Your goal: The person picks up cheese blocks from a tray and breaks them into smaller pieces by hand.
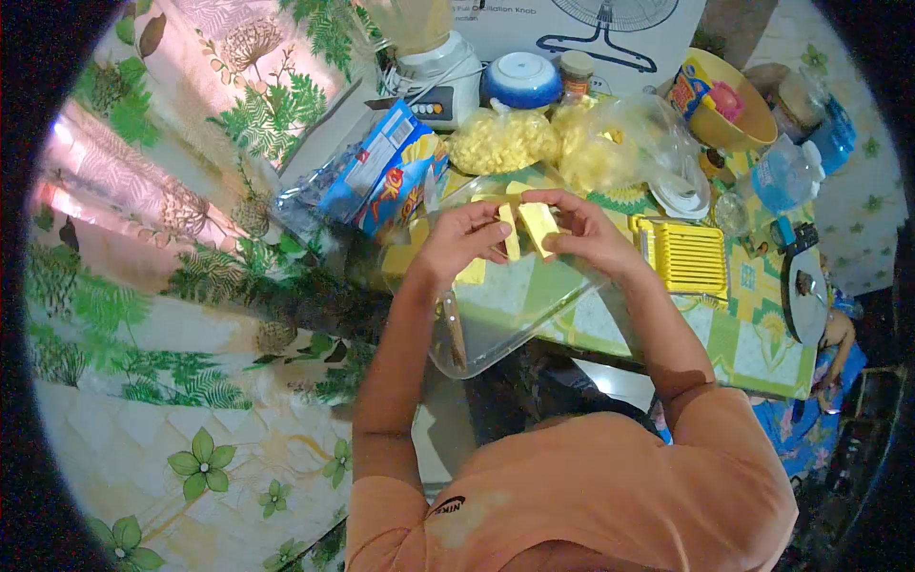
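Above a clear tray [505, 355], my left hand [467, 238] pinches a narrow yellow piece [510, 234] between thumb and fingers. Beside it my right hand [586, 234] grips a wider pale yellow block [539, 229]. The two pieces are close together, tilted, with a small gap between them. More yellow pieces [472, 273] lie in the tray under and behind my hands. A knife with a wooden handle [455, 334] rests at the tray's left side, its blade partly hidden by my left arm.
Behind the tray are a blue snack packet [381, 172], bags of yellow pieces [503, 141], a blue bowl [522, 81] and a blender base [438, 81]. To the right are a yellow slatted rack [688, 257], a yellow basin [758, 119], a bottle [783, 176] and a round lid [806, 296].
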### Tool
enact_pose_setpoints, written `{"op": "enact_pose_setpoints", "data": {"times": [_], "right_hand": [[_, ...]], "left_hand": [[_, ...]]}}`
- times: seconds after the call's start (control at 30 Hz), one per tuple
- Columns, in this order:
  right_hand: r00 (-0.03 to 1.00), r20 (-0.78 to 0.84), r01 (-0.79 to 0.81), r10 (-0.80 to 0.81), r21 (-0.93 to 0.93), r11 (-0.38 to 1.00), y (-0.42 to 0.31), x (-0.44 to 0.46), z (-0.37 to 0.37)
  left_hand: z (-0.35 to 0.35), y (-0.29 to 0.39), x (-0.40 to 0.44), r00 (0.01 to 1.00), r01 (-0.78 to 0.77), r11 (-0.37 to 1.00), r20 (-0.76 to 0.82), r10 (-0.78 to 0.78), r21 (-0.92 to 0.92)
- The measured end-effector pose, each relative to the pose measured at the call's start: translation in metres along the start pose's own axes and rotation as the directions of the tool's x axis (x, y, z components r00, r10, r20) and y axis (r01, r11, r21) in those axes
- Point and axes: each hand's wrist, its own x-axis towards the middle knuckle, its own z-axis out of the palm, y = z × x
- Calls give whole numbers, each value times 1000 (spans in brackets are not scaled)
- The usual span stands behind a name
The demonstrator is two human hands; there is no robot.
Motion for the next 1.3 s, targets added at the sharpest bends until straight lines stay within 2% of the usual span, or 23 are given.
{"op": "enact_pose_setpoints", "data": {"times": [0.1,0.17,0.27,0.3,0.4,0.5,0.57,0.7,0.8,0.9,1.0,1.07,1.17,1.27,1.3], "right_hand": [[995,-20,86,-95,-269,959,0,-4,2],[996,-11,83,-91,-306,948,2,-5,4],[994,21,107,-108,-421,901,-3,-10,9],[993,36,117,-114,-464,878,-3,-12,11],[963,91,243,-254,-703,668,5,-11,14],[989,91,139,-115,-823,551,1,-14,20],[991,84,127,-107,-852,507,3,-18,22],[993,80,107,-85,-913,394,2,-17,21],[936,178,328,-304,-758,564,6,-16,14],[979,166,182,-122,-419,890,-8,-22,19],[985,88,167,-145,-353,921,2,-16,25],[987,46,157,-153,-443,883,0,-15,25],[977,14,195,-213,-466,863,10,-8,18],[974,34,212,-222,-470,857,19,-3,13],[976,47,210,-213,-476,854,20,-2,13]], "left_hand": [[-1,-5,-7,998,-12,1000,-56,12,5],[-3,-8,-11,997,-23,999,-67,24,24],[5,-7,-24,980,-34,999,-197,35,9],[10,-7,-30,972,-81,997,-220,76,-15],[24,-5,-46,946,-187,980,-284,158,-75],[30,-12,-52,931,-234,961,-320,178,-145],[36,-17,-56,925,-260,946,-330,186,-195],[49,-14,-59,905,-256,963,-370,209,-82],[50,-14,-54,891,-198,980,-412,192,29],[49,-20,-43,876,-184,980,-439,201,80],[54,-21,-37,871,-205,971,-430,238,123],[57,-23,-33,875,-210,963,-407,262,169],[65,-16,-35,886,-103,951,-408,220,290],[66,-35,-38,724,-89,779,-497,479,621],[66,-38,-43,647,-134,746,-513,565,653]]}}
